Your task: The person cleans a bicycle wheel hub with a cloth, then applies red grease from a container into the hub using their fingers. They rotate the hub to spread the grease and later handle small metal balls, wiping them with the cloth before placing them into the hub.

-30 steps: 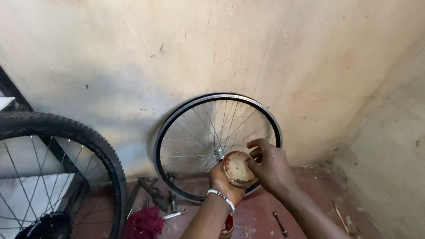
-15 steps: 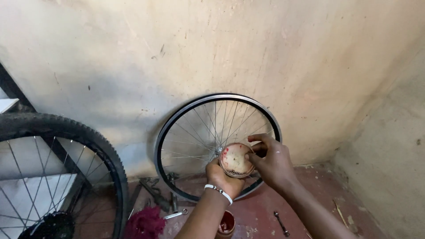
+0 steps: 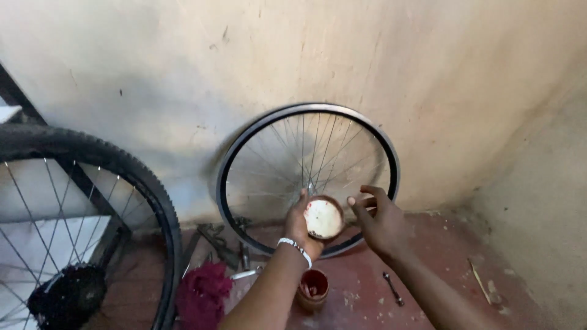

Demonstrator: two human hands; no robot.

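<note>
Lid held before the bare wheel (image 3: 309, 177)
Left hand (image 3: 299, 223) gripped a round lid (image 3: 323, 218); right hand (image 3: 380, 221) hovered beside it, fingers loosely open (holding nothing).

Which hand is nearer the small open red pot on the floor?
Left. The left hand, holding a round lid, is above the red pot; the right hand is farther right.

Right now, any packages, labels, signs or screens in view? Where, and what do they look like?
Round lid: held up in the left hand before the bare rim, brown edge, whitish face.
Small open tin: on the red floor below, round, reddish inside.
No labels, signs or screens visible.
</note>
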